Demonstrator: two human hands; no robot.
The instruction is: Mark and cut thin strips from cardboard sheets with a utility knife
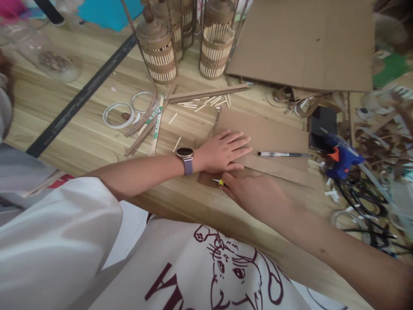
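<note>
My left hand (224, 151) lies flat with fingers spread on a piece of brown cardboard (267, 129) near the table's front edge. Just in front of it, my right hand (248, 187) is closed around a small yellow utility knife (221, 182). Its blade points left and lies against a narrow strip of cardboard (206, 177) along the near side. Most of the knife is hidden inside my fingers. A black-and-clear pen (284, 154) rests on the cardboard, right of my left fingertips.
A blue glue gun (345, 159) and a dark phone (322, 125) lie to the right, among cardboard scraps. White tape rolls (118, 115) and thin sticks (209, 102) lie farther back. Lantern-like stick-and-cardboard cylinders (217, 49) stand behind, beside a large cardboard sheet (306, 43).
</note>
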